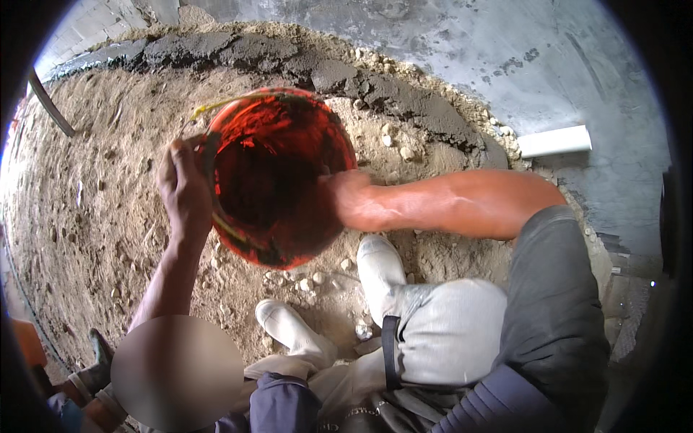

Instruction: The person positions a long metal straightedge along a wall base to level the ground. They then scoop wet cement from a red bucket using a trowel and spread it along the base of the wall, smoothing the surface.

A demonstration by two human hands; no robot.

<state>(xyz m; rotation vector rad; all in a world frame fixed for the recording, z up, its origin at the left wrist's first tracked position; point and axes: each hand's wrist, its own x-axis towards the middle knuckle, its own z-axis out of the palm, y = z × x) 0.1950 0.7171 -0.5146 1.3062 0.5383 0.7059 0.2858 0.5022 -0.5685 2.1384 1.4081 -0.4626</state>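
An orange-red bucket (240, 249) is tilted with its mouth facing me above the bare soil. Its inside is dark and smeared, and I cannot make out what lies at the bottom. My left hand (185, 175) is closed on the left side of its rim, near the wire handle with a yellow piece (209, 108). From the right, my right hand (348, 196) reaches over the rim into the bucket's mouth. Its fingers are lost in the shadow, so I cannot tell whether they hold anything.
Rough soil (108, 195) with small stones spreads around my pale boots (380, 267). A ridge of wet grey mortar (325, 76) curves along a grey concrete surface (462, 43). A white pipe (556, 141) juts out at the right. Another person's foot (97, 364) shows at lower left.
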